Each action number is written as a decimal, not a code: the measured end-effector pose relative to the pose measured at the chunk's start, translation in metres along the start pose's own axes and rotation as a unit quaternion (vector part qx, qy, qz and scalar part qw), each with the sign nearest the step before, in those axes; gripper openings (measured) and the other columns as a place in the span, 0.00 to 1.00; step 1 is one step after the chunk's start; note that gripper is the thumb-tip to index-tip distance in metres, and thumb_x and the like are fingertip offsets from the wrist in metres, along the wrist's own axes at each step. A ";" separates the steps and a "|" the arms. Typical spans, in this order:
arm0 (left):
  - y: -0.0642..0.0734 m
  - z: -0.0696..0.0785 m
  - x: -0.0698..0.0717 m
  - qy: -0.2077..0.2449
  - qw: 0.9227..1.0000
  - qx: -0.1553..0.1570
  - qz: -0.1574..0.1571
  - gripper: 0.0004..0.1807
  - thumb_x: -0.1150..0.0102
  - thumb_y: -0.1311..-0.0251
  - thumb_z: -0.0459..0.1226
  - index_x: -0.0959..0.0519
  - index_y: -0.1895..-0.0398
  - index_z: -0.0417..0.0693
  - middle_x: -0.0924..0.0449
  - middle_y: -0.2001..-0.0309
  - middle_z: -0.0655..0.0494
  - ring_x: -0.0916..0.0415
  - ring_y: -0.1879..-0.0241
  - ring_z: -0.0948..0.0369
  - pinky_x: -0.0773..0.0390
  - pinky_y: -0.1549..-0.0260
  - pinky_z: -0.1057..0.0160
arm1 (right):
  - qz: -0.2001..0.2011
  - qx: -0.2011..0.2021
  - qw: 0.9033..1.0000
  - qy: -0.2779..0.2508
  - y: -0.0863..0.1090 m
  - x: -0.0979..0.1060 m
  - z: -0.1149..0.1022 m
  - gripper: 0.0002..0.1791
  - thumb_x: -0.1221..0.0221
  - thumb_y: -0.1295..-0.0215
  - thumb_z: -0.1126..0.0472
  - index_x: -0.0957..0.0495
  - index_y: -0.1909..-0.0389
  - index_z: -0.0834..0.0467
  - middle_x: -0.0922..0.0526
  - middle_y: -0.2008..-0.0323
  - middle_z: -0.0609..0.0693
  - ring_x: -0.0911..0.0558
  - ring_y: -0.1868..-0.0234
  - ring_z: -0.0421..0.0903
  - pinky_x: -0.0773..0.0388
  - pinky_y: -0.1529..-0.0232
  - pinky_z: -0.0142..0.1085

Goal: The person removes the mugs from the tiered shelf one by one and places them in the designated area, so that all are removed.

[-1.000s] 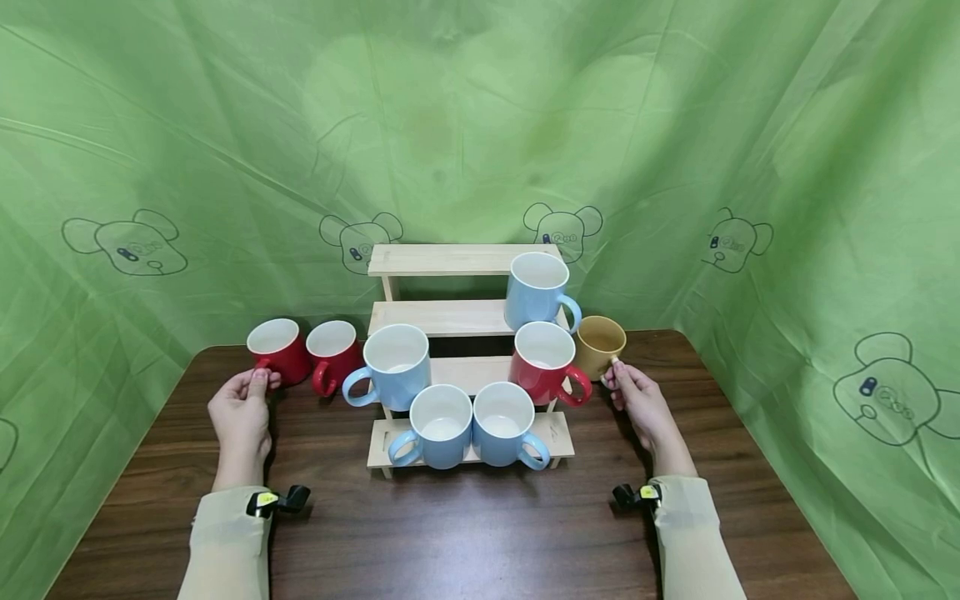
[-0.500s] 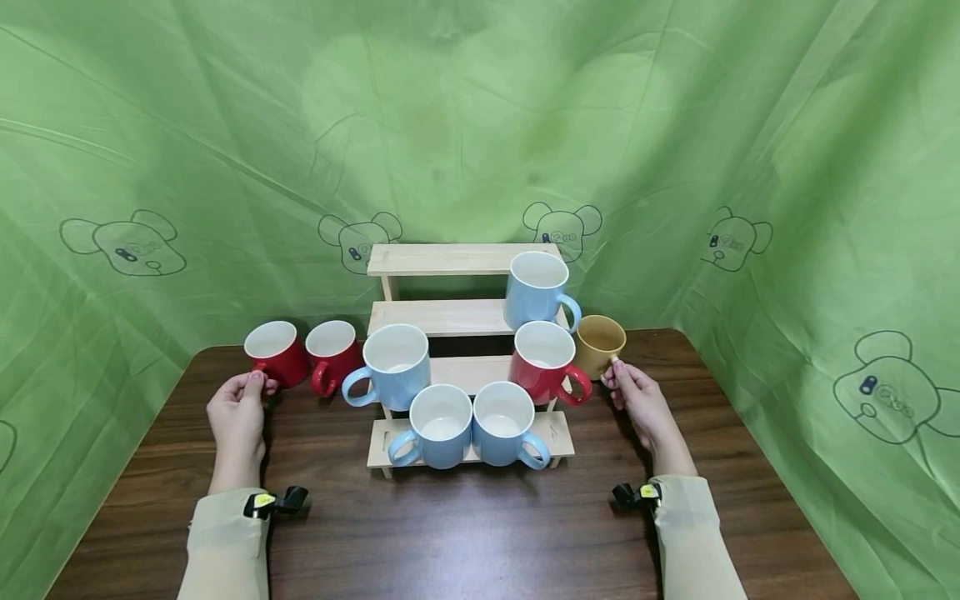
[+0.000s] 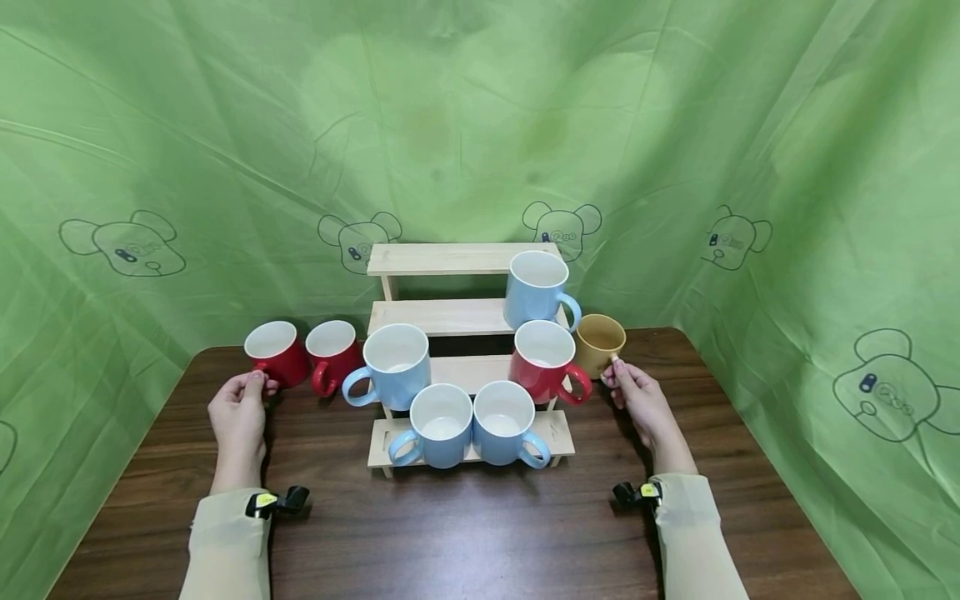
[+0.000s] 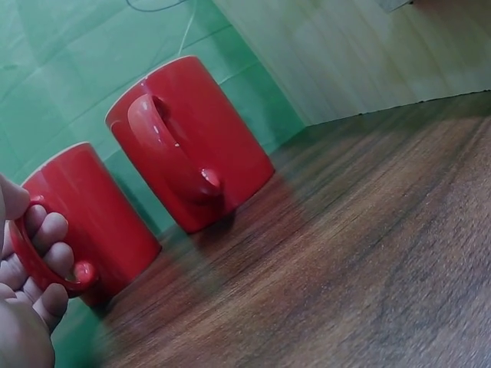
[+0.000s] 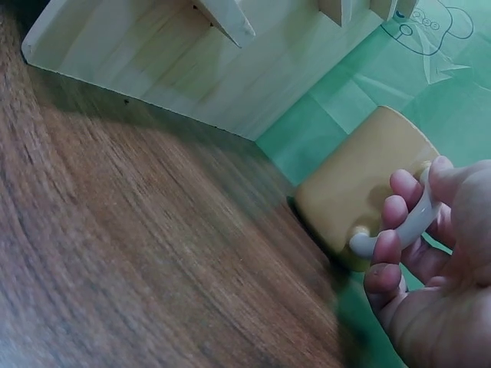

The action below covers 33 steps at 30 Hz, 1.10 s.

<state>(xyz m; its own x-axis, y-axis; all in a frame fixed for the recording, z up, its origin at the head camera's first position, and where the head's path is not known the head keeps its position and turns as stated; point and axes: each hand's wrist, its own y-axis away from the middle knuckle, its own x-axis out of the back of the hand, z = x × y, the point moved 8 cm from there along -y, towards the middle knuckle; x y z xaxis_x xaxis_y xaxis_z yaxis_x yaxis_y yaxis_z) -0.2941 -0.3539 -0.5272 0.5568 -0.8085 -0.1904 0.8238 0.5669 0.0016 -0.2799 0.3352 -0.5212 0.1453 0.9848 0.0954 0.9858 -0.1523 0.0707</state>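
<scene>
At the table's back left, my left hand (image 3: 238,417) grips the handle of the outer red mug (image 3: 283,365). In the left wrist view, fingers (image 4: 52,230) pass through that mug's handle. A second red mug (image 4: 196,138) stands beside it, its handle facing me. Over on the right, my right hand (image 3: 643,408) holds the pale handle of a yellow-brown mug (image 3: 596,360). The right wrist view shows fingers curled round this handle (image 5: 414,224), with the mug's base on the table. Both held mugs stand upright.
A stepped wooden rack (image 3: 442,317) stands between my hands. Its tiers bear several light blue mugs (image 3: 441,429) and a red mug (image 3: 538,375) with its handle to the right. Behind the brown wooden table (image 3: 465,533) hangs a green curtain (image 3: 450,125).
The left hand and its red mug shifted very slightly left and toward me early on, then stayed still. The right hand and the yellow-brown mug have not visibly moved.
</scene>
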 end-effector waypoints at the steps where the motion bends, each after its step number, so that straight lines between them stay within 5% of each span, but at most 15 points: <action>1: 0.000 0.000 0.000 0.000 1.000 -0.001 -0.001 0.10 0.36 0.21 0.37 0.16 0.57 0.37 0.11 0.73 0.63 0.16 0.71 0.68 0.23 0.70 0.72 | 0.002 -0.003 1.000 0.001 0.000 0.000 0.000 0.28 0.48 0.13 0.42 0.22 0.49 0.68 0.20 0.62 0.44 0.25 0.64 0.42 0.26 0.64 0.32; 9: 0.002 0.002 -0.003 0.005 1.000 -0.009 -0.003 0.09 0.36 0.21 0.36 0.16 0.59 0.38 0.12 0.73 0.62 0.16 0.72 0.68 0.23 0.71 0.73 | 0.003 -0.018 1.000 0.012 0.001 0.003 -0.002 0.25 0.49 0.12 0.43 0.20 0.50 0.63 0.15 0.60 0.43 0.24 0.63 0.41 0.25 0.62 0.33; 18: 0.001 0.000 -0.001 0.019 1.000 -0.006 0.002 0.08 0.35 0.22 0.35 0.15 0.61 0.41 0.12 0.74 0.62 0.16 0.72 0.68 0.21 0.71 0.73 | 0.033 -0.021 0.998 0.044 0.002 0.013 -0.015 0.26 0.43 0.15 0.46 0.28 0.34 0.64 0.19 0.57 0.43 0.21 0.62 0.40 0.22 0.60 0.34; 33: -0.003 -0.005 -0.001 0.024 1.000 -0.001 -0.008 0.08 0.38 0.21 0.34 0.16 0.58 0.36 0.12 0.73 0.61 0.15 0.72 0.68 0.19 0.68 0.73 | 0.092 0.061 0.992 0.067 0.025 0.016 -0.084 0.23 0.36 0.19 0.51 0.26 0.37 0.63 0.20 0.54 0.43 0.20 0.59 0.36 0.21 0.61 0.27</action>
<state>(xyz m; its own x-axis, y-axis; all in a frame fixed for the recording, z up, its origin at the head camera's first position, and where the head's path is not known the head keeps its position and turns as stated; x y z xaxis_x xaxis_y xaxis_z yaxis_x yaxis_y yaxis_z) -0.2976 -0.3544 -0.5315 0.5382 -0.8086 -0.2379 0.8318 0.5550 -0.0046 -0.2594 0.3405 -0.4346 0.3184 0.9203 0.2273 0.9480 -0.3081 -0.0802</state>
